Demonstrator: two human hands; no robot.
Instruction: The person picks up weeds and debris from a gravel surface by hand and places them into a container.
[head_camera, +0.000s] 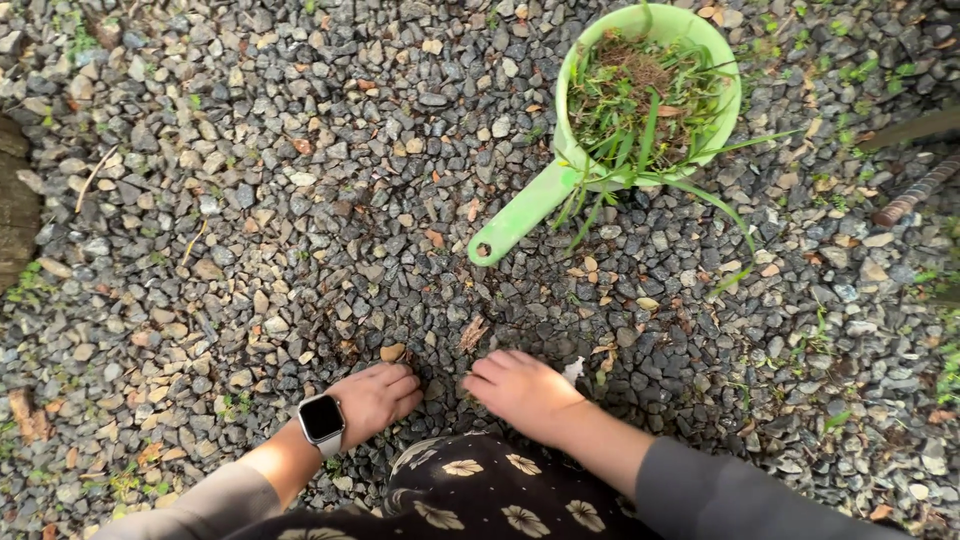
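Both hands press knuckles-up into the gravel, fingers curled down among the stones; whether either one grips anything cannot be told.

Low in the frame, just left of centre, the left hand (375, 400) rests on the gravel (250, 230) with a smartwatch (322, 420) on its wrist, its fingertips hidden against the stones. Close beside it, at lower centre, the right hand (520, 390) lies the same way, fingers bent under, a grey sleeve (720, 495) behind it. Between and below the forearms shows dark cloth with pale flowers (470, 495). A dry brown leaf (472, 333) lies just above the gap between the hands. Well apart, at the upper right, a green scoop (575, 160) sits on the stones, its bowl full of pulled grass and roots (640, 100), its handle pointing down-left toward the middle of the frame.
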